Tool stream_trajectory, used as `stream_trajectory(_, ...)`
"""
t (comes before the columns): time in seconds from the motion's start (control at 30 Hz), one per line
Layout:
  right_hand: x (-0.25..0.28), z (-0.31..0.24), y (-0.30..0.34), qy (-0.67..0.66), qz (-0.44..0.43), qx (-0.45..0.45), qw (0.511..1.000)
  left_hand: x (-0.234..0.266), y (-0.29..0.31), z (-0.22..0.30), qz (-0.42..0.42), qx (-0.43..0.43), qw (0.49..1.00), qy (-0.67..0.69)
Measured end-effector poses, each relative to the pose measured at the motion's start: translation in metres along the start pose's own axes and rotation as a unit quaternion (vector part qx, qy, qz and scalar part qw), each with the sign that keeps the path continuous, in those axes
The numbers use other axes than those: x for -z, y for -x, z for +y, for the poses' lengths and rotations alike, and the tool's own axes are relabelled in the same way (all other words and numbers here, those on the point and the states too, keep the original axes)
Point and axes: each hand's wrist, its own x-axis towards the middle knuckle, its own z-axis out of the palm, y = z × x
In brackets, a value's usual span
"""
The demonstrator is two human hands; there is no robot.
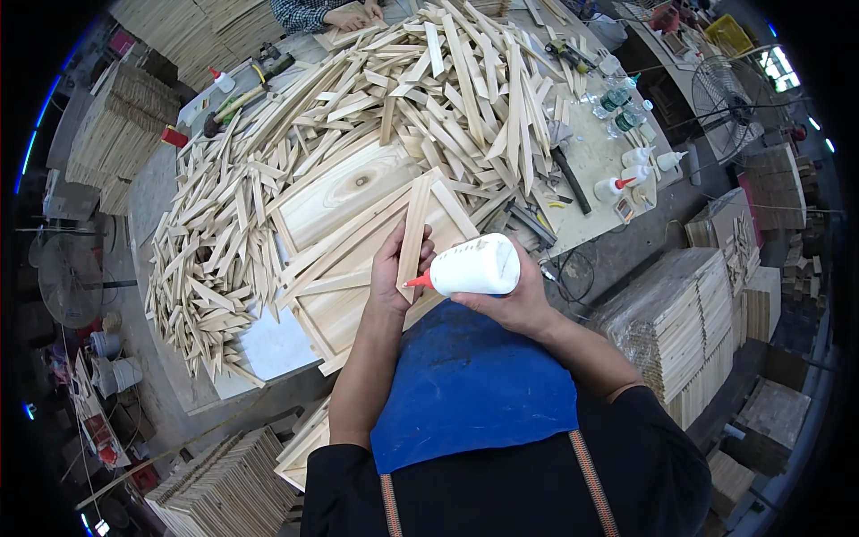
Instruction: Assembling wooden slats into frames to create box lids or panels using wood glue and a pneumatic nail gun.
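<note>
My left hand [391, 267] is closed around a short flat wooden strip [414, 228] with an angled end, held up above the table. In my right hand [516, 309] is a white glue bottle [479, 266], tipped on its side. Its red nozzle points left and meets the lower end of the strip. Beneath both hands lies a wooden panel [344, 315] with strips along its edges. Another panel [358, 183], showing a dark knot, lies just beyond it.
A large heap of loose wooden strips [215, 259] covers much of the table. More glue bottles [613, 188], a hammer [570, 179] and clear plastic bottles [631, 116] stand or lie at right. Across the table are another person's hands [353, 18]. Stacked boards [667, 313] stand on the floor.
</note>
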Motion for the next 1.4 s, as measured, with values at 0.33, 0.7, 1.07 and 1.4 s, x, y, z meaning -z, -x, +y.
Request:
stream_trajectory(0.33, 0.003, -0.002, 0.003, -0.036, 0.019, -0.032, 0.999, 0.011, -0.004, -0.009, 0.021, 0.008, 0.999, 0.043)
stream_trajectory(0.7, 0.005, 0.003, -0.003, -0.050, 0.038, -0.023, 0.998, 0.012, 0.000, -0.011, 0.027, 0.016, 0.999, 0.027)
stream_trajectory(1.07, 0.024, 0.011, -0.036, -0.087, 0.136, 0.021, 0.987, 0.011, 0.009, -0.017, -0.039, 0.045, 0.998, 0.034)
stream_trajectory(1.4, 0.098, 0.066, -0.060, -0.189, 0.349, -0.040, 0.917, -0.004, 0.017, -0.021, -0.055, 0.031, 0.998, -0.030)
